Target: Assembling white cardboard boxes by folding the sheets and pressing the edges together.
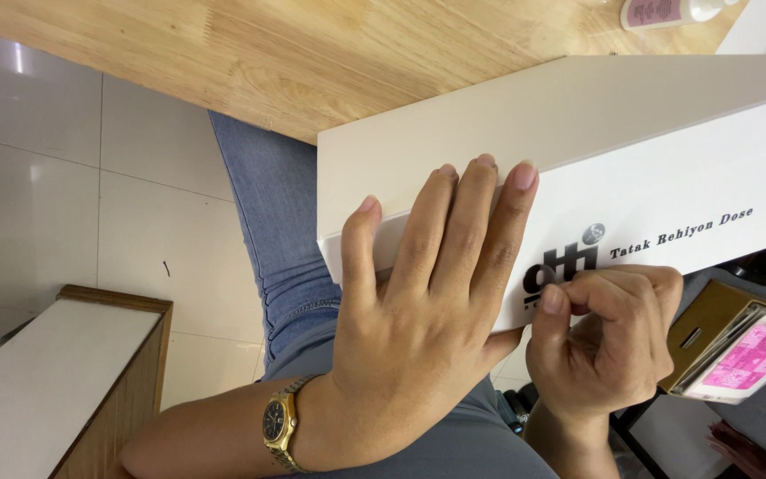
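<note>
steadily, the left hand (427, 293) lies flat and open on a white box (578, 151) held over the lap at the desk (312, 53) edge; the right hand (600, 341), clenched, pinches its lower edge. firm downward pressure likely keeps it from slipping.

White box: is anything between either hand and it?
Nothing visible. The left hand lies flat on the white box, fingers spread over its near edge; the right hand pinches at its lower edge.
</note>
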